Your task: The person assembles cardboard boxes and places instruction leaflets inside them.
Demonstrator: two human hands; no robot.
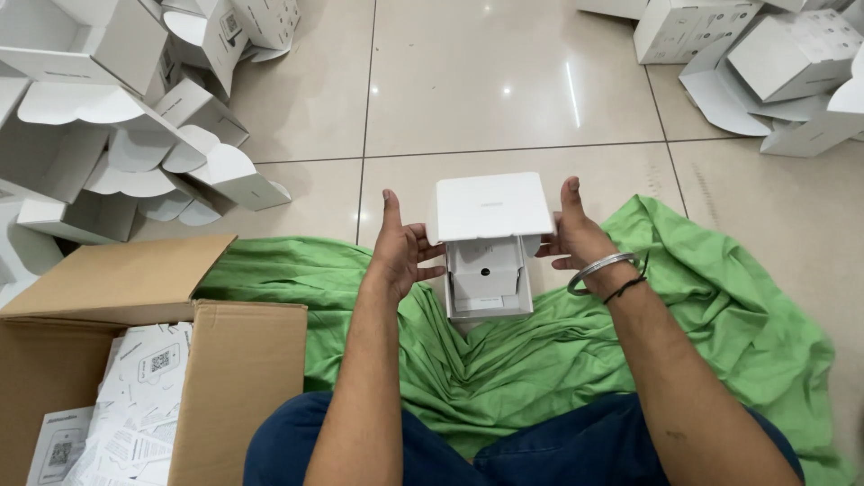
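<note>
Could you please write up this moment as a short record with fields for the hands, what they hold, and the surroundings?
left hand: on the left side of the small white box
right hand: on the box's right side
box state: lid open, white insert inside
under box: green cloth on tiled floor
left of person: cardboard carton holding printed leaflets
around: heaps of empty white boxes

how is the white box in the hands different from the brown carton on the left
The small white box is held up between the left hand and right hand; the brown carton rests on the floor. The white box is far smaller than the brown carton. The white box holds a white insert with a dark dot; the brown carton holds loose printed leaflets. Both are open cardboard.
</note>
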